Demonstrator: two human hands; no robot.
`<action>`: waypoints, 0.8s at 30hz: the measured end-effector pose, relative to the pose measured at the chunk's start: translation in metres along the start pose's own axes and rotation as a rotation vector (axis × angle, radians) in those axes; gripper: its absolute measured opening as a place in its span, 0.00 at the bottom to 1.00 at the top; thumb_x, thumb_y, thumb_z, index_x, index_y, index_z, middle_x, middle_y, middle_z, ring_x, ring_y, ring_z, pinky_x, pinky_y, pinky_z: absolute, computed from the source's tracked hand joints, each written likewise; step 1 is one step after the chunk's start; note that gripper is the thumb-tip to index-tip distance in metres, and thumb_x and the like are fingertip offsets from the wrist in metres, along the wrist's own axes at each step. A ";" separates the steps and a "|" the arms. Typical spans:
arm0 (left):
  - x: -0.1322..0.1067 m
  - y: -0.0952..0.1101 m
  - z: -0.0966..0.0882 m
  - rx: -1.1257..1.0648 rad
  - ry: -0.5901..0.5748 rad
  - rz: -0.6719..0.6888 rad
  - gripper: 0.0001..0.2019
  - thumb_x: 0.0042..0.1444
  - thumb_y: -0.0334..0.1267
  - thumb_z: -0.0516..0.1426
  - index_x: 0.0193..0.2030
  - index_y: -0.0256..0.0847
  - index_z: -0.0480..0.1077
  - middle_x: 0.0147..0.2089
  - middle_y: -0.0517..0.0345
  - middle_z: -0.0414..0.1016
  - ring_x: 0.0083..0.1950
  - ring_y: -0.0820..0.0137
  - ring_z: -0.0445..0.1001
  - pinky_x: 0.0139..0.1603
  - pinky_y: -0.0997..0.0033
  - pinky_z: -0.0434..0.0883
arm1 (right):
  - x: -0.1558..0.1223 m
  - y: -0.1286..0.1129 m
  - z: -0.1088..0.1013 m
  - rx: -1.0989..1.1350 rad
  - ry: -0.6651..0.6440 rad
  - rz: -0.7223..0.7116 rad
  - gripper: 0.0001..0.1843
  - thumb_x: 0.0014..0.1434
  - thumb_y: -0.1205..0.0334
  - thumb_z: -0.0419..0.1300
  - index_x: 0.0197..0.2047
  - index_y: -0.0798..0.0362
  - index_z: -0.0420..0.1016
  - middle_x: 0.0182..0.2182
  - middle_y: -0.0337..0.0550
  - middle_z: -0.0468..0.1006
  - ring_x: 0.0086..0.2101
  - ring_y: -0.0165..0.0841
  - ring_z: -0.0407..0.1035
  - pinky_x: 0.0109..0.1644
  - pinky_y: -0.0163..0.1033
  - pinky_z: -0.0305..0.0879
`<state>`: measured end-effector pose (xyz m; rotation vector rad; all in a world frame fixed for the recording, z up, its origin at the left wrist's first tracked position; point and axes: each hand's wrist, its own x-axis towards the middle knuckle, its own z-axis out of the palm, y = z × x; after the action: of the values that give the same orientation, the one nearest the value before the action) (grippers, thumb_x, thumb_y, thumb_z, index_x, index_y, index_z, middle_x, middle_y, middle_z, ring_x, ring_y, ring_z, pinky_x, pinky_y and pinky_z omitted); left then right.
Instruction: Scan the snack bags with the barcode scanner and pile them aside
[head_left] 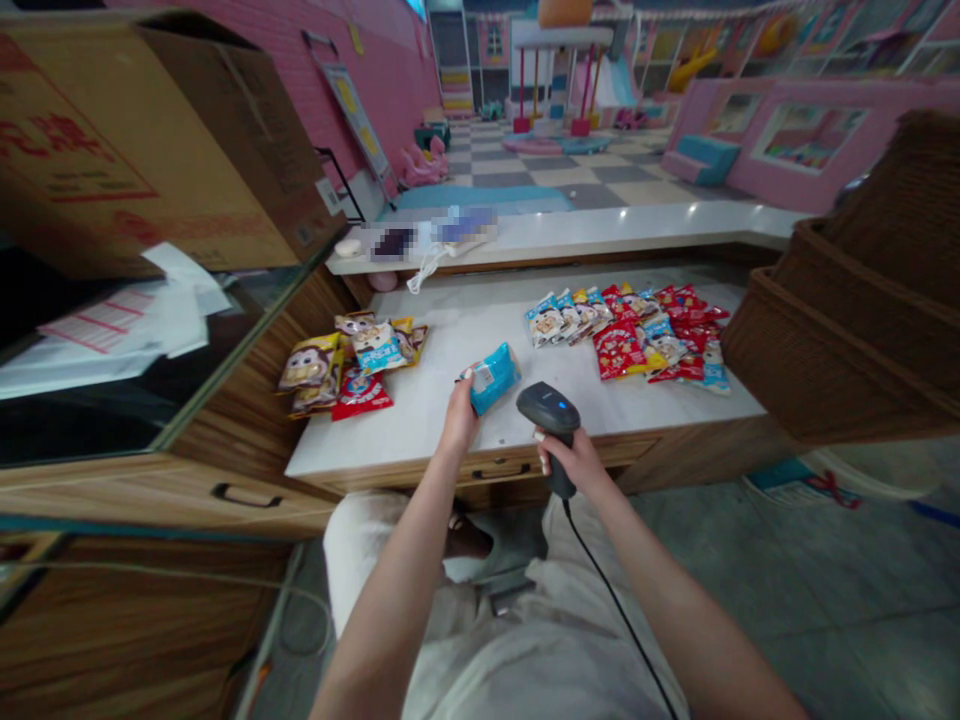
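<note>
My left hand grips a blue snack bag by its left end, a white barcode label facing up. In my right hand is a black corded barcode scanner, held by its handle with a small blue light lit on top. The scanner's head is just right of the bag, apart from it. To the left on the white desk lies a small pile of snack bags in yellow, blue and red. A larger group of snack bags, mostly red with some blue and white, lies at the right.
Stacked wicker baskets stand at the desk's right end. On the left, a big cardboard box and loose papers rest on a glass-topped counter. A raised white ledge runs behind the desk. The scanner's cord trails over my lap.
</note>
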<state>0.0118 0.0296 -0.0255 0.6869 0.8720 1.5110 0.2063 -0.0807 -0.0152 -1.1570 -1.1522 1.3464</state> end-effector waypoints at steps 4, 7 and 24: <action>-0.001 -0.001 -0.002 0.029 -0.007 0.016 0.19 0.63 0.54 0.67 0.51 0.41 0.83 0.55 0.52 0.88 0.62 0.59 0.83 0.67 0.62 0.76 | 0.000 -0.001 -0.002 0.018 -0.043 0.009 0.13 0.52 0.49 0.70 0.31 0.49 0.78 0.16 0.31 0.74 0.15 0.31 0.68 0.22 0.36 0.69; -0.001 -0.002 -0.002 0.029 -0.021 0.025 0.19 0.62 0.54 0.68 0.50 0.42 0.82 0.55 0.52 0.88 0.62 0.59 0.83 0.66 0.63 0.76 | 0.000 0.000 -0.003 0.015 -0.062 0.012 0.13 0.52 0.50 0.71 0.29 0.49 0.77 0.16 0.32 0.75 0.15 0.31 0.69 0.22 0.35 0.69; 0.003 0.000 0.000 -0.083 0.142 -0.076 0.13 0.63 0.47 0.69 0.46 0.41 0.81 0.47 0.55 0.88 0.55 0.61 0.85 0.65 0.62 0.78 | 0.003 0.002 -0.005 0.083 -0.070 0.037 0.14 0.52 0.50 0.72 0.33 0.50 0.78 0.17 0.30 0.75 0.15 0.29 0.67 0.21 0.35 0.67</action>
<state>0.0118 0.0323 -0.0259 0.4845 0.9266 1.5326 0.2105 -0.0779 -0.0182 -1.0839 -1.1188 1.4591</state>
